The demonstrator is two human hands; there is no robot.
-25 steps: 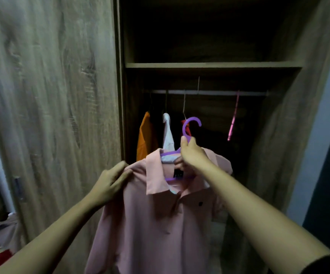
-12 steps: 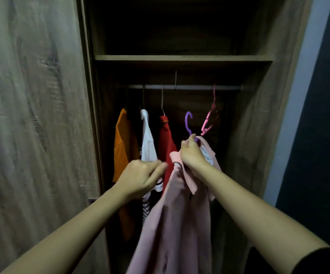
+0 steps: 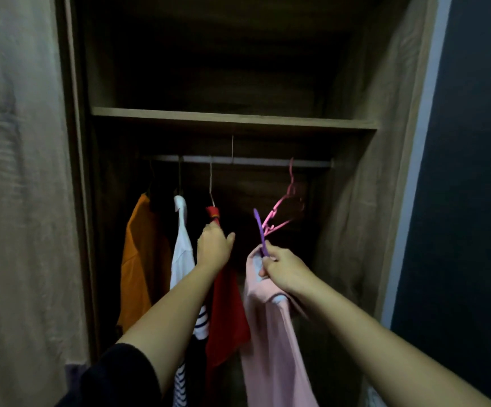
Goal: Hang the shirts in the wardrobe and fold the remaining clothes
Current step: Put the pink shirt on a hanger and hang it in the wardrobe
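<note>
- Step in hand: hanging the pink shirt [image 3: 270, 333]. It is riding on a purple hanger [image 3: 259, 227], well below the rail [image 3: 238, 160] and not yet hooked on.
- The right hand [image 3: 285, 271] is gripping the purple hanger at its neck, with fingers curled tight round the plastic and the collar bunching under them.
- The left hand [image 3: 213, 248] is pressing against the top of the red shirt [image 3: 226, 306], thumb sticking out. Its fingers are hiding behind the knuckles, so I cannot tell whether they are pinching cloth or only pushing.
- My reading: it is making a gap between the red shirt and the empty pink hanger [image 3: 285, 207].
- Next move, as I judge it: lifting the hook up and over the rail in that gap, without snagging the pink hanger dangling just beside the hook.
- Materials: the pink shirt is looking soft and matt, falling in long limp folds. Both hangers are looking like thin hard plastic. The rail is showing as a pale round bar, and the wardrobe [image 3: 353, 201] as wood-grain panels.
- An orange shirt [image 3: 141, 259] and a white shirt [image 3: 181, 254] are hanging at the left.
</note>
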